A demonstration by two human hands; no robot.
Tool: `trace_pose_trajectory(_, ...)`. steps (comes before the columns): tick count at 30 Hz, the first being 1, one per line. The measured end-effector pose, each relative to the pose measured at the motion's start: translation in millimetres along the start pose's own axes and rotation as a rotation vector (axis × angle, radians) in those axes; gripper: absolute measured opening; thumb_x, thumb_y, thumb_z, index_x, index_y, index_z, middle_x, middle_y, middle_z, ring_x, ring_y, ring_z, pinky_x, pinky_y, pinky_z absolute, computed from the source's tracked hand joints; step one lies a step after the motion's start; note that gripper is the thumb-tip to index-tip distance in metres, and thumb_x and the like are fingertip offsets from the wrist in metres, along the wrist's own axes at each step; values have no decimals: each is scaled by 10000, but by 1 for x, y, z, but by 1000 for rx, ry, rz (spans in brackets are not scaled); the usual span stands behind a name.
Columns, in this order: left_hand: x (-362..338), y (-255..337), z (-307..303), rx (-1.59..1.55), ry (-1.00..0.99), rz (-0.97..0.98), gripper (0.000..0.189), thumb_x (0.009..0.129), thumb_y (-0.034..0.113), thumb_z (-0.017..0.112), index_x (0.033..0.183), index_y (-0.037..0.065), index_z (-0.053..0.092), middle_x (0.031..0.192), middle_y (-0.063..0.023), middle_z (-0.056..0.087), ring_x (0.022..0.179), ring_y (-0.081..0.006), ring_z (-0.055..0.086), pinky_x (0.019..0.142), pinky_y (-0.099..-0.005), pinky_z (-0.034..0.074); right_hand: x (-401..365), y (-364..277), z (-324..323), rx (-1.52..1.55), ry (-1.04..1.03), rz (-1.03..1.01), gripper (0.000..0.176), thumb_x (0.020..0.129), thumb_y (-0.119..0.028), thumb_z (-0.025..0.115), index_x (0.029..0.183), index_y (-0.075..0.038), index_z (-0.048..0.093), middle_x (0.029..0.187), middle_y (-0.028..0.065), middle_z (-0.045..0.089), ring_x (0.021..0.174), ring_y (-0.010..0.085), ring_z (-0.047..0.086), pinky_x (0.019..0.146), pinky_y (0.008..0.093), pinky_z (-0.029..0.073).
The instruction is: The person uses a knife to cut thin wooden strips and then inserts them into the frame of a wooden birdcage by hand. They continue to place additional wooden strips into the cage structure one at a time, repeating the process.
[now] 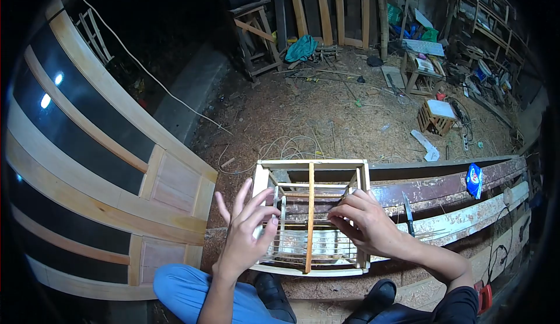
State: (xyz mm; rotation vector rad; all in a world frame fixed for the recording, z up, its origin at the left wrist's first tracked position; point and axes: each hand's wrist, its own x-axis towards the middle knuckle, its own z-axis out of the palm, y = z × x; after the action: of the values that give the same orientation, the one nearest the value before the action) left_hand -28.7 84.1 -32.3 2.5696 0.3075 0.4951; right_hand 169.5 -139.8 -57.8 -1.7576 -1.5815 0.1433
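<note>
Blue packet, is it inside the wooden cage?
No, the blue packet lies on the long plank, well right of the wooden cage.

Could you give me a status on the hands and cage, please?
Left hand open, against wooden cage. Right hand pinching at its top. Bladed tool lies clear, right.

Head view, steeply downward, close; seemingly fisheye

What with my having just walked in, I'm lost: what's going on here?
A seated person is working on a small wooden cage that lies on a plank. The right hand pinches a thin bar at the cage's upper right. The left hand is open, fingers spread, at its left side. A knife lies on the plank just right of the hands.
</note>
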Motion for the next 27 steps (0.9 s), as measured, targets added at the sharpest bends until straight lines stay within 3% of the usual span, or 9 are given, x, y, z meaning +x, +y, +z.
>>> trace_pose_trajectory(1, 3, 4, -2, 121, 10, -12, 96, 991, 162, 724, 1017, 127, 809, 1473, -56, 700, 1547, -349, 462, 1308, -647, -65, 0, 0, -2, 17, -1, 0, 228, 930, -77, 782, 1147, -36, 726, 992, 85, 654, 977, 284, 594, 851, 411, 437)
trace_pose_trajectory(4, 14, 2, -4, 31, -158, 38, 131, 1021, 167, 707, 1085, 159, 822, 1445, -6, 717, 1576, -288, 433, 1290, -675, -112, 2, 0, -5, 2, -21, 5, 225, 949, -89, 772, 1163, -37, 727, 995, 88, 659, 977, 288, 599, 856, 414, 443)
trace_pose_trajectory(6, 24, 2, -5, 25, -189, 64, 154, 1042, 185, 693, 1116, 153, 825, 1377, -15, 753, 1540, -250, 487, 1308, -658, -58, 2, 1, -4, 8, -20, 8, 212, 954, -95, 767, 1156, -39, 728, 1000, 87, 660, 978, 287, 600, 857, 416, 443)
trace_pose_trajectory(8, 33, 2, -10, -101, -375, -39, 165, 1043, 190, 692, 1109, 132, 832, 1327, -48, 771, 1487, -254, 549, 1327, -623, 5, 1, 0, -5, 15, -18, 14, 200, 960, -100, 761, 1148, -42, 729, 1005, 86, 660, 979, 285, 601, 857, 417, 443)
trace_pose_trajectory(9, 37, -4, -11, -124, -388, 0, 185, 1046, 201, 687, 1093, 101, 835, 1275, -82, 785, 1409, -262, 615, 1320, -589, 104, 2, -2, -5, 12, -18, 7, 193, 963, -104, 759, 1144, -44, 729, 1008, 86, 660, 980, 285, 602, 859, 419, 442)
trace_pose_trajectory(13, 37, -12, -9, -176, -364, 34, 191, 1044, 199, 686, 1078, 79, 830, 1212, -102, 800, 1279, -265, 688, 1279, -568, 165, 1, 0, -4, 20, -12, -4, 185, 961, -101, 757, 1136, -54, 723, 1003, 83, 650, 983, 282, 601, 860, 420, 430)
trace_pose_trajectory(20, 29, -8, 0, -170, -300, -72, 169, 1040, 196, 693, 1051, 82, 818, 1162, -68, 812, 1164, -240, 727, 1292, -591, 139, 2, -1, -3, 8, -15, -7, 181, 913, -69, 764, 1086, -69, 711, 967, 72, 622, 964, 272, 589, 827, 416, 404)
trace_pose_trajectory(27, 24, -7, 9, -177, -204, -71, 116, 1002, 209, 747, 1003, 125, 827, 1000, -28, 800, 1046, -212, 739, 1298, -591, 181, 5, -7, 6, -59, 44, 66, 111, 951, -163, 751, 1045, -111, 725, 939, 38, 652, 903, 237, 588, 792, 394, 392)
